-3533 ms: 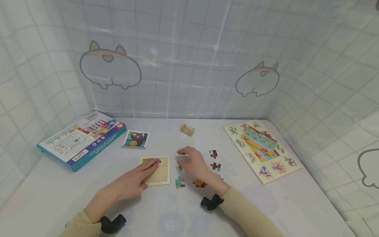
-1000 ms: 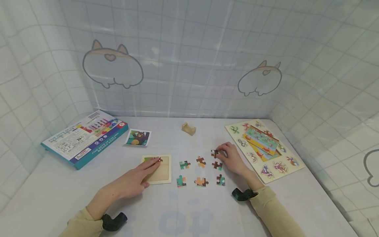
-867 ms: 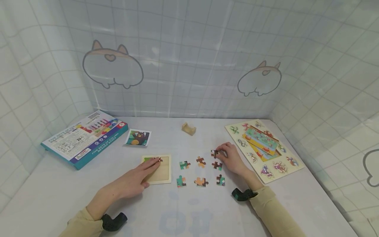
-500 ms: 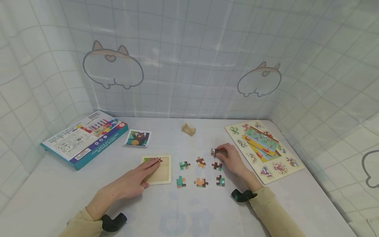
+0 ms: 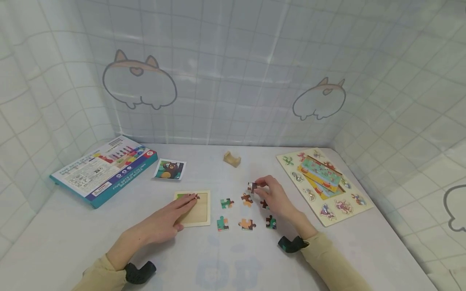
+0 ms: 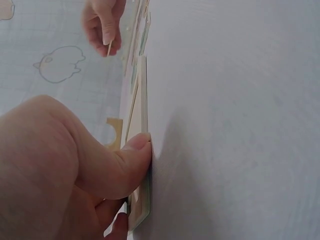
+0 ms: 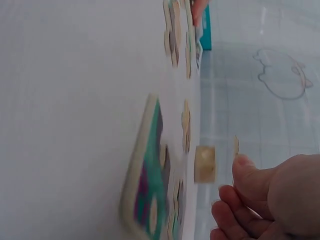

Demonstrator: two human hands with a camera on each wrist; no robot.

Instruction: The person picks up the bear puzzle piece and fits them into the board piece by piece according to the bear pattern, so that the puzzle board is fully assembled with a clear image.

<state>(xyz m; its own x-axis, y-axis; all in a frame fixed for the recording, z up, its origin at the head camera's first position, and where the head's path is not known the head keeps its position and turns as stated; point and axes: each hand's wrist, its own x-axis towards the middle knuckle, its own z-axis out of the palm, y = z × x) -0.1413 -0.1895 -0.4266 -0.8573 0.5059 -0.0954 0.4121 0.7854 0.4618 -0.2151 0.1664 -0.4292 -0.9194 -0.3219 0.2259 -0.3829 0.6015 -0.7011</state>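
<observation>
Right of centre, the right hand (image 5: 276,200) pinches a puzzle piece (image 5: 251,187), probably for filling the tray (image 5: 199,212) under the left hand's (image 5: 164,224) straight fingers, with careful aligning needed next.

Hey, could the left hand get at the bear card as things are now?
Probably yes: the bear card lies near the left hand, and in the head view nothing tall stands between them. The hand would first need to lift off the wooden frame it rests on.
</observation>
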